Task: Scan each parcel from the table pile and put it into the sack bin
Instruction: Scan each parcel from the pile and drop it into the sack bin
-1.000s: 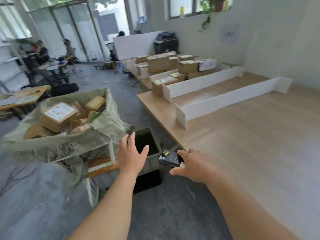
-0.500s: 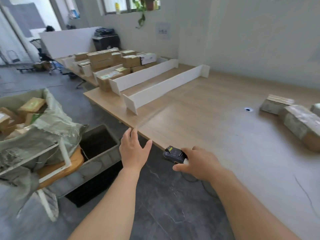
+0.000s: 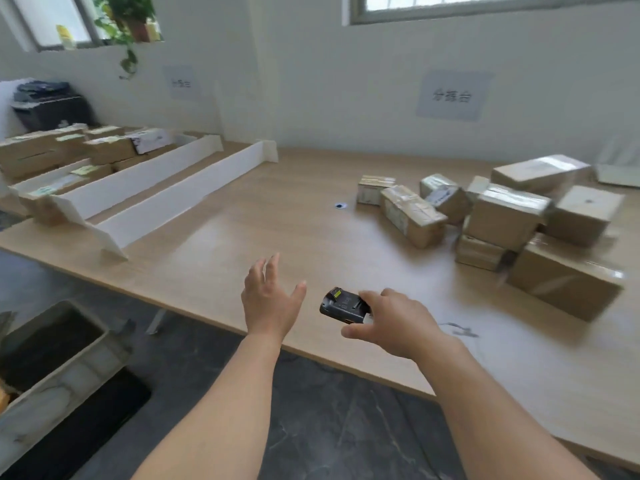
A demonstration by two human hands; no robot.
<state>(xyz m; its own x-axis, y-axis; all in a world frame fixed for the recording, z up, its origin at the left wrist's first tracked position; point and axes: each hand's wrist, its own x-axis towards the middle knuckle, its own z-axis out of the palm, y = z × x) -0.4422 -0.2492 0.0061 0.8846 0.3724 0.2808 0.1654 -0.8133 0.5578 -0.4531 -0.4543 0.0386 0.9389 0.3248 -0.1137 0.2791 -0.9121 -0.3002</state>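
A pile of several brown taped cardboard parcels (image 3: 495, 216) lies on the right part of the wooden table (image 3: 277, 216). My right hand (image 3: 391, 320) grips a black handheld scanner (image 3: 343, 304) over the table's near edge, left of the pile. My left hand (image 3: 270, 299) hovers empty beside it with fingers spread, above the table edge. The sack bin is out of view.
White divider boards (image 3: 180, 192) form lanes on the table's left, with more boxes (image 3: 69, 150) behind them. A grey plastic crate (image 3: 52, 362) stands on the dark floor at lower left. A black printer (image 3: 52, 105) sits at far left.
My view has swung right from the sack bin to the table, and the parcel pile has come fully into view. Both hands have moved over the table edge, and the scanner is still held.
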